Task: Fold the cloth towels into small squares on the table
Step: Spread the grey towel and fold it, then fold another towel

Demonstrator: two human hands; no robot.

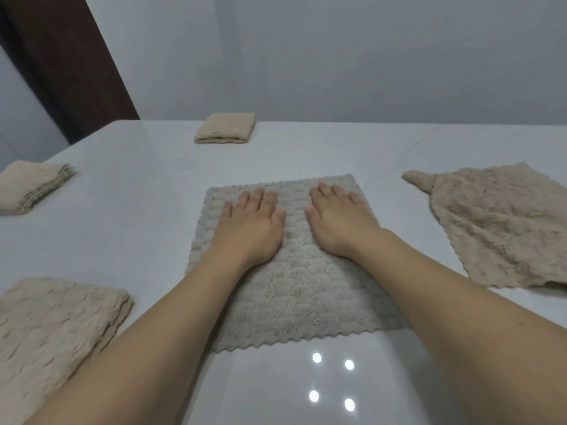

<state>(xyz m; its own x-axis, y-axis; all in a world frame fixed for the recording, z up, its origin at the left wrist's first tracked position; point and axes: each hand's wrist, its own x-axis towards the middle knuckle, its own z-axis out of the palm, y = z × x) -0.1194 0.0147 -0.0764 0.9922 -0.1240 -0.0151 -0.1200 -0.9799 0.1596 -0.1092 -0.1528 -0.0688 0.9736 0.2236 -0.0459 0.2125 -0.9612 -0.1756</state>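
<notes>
We are pressing our left hand (250, 223) and right hand (337, 220), fingers flat and gripping nothing, on the grey towel (288, 283); we should be smoothing outward before folding.

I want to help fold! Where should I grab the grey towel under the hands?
Probably the two near corners of the grey towel, along its zigzag edge closest to you. It lies flat, with the left hand and right hand pressing its far half, so the near edge is free. Pinch each corner with your fingers from the near side, then lift it over towards the far edge.
</notes>
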